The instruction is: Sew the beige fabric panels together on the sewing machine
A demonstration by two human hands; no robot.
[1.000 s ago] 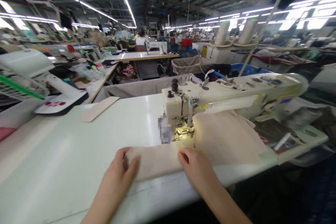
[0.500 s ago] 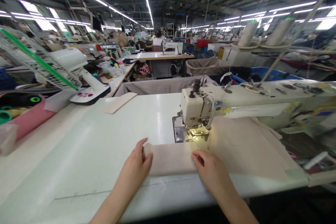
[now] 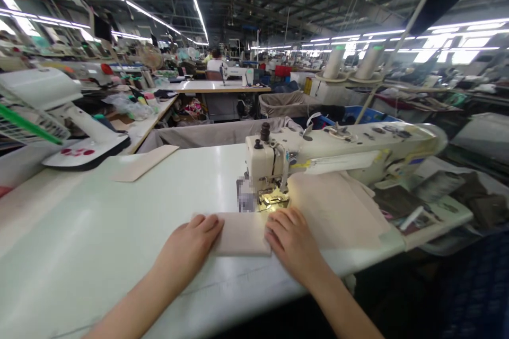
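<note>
Along the near edge of the white sewing table, my left hand and right hand lie open, pressing flat and pinching nothing on folded beige fabric; even palm pressure keeps it smooth up to the presser foot beyond.

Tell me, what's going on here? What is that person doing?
A person is working at a white sewing machine in a big room full of sewing tables. Their left hand and right hand are pressing flat on a folded pale pink cloth on the white table. The cloth sits right in front of the machine's lit presser foot, and more of it spreads out to the right. Another person is far off at a different table.
</note>
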